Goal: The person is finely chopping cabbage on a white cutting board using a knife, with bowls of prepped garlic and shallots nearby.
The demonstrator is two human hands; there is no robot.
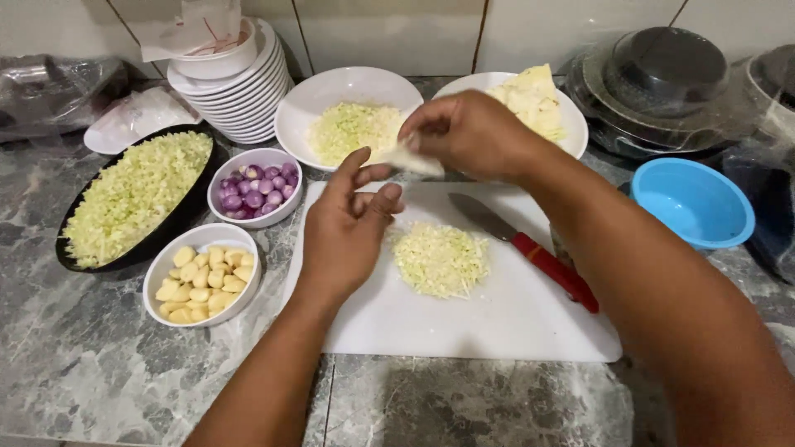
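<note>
My right hand [470, 132] pinches a pale cabbage piece [411, 159] above the far edge of the white cutting board [464, 323]. My left hand [346, 228] hovers just below it, fingers spread, its thumb and forefinger touching the piece's lower edge. A small heap of shredded cabbage [440, 260] lies on the board. A red-handled knife [530, 250] rests on the board to the right, blade pointing away.
A black oval dish of shredded cabbage [132, 199], a bowl of peeled garlic [203, 277], a bowl of small purple shallots [256, 187], a white plate with shreds [348, 124], a plate with cabbage chunks [530, 98], stacked plates [236, 91], a blue bowl [691, 203], wrapped pans [662, 79].
</note>
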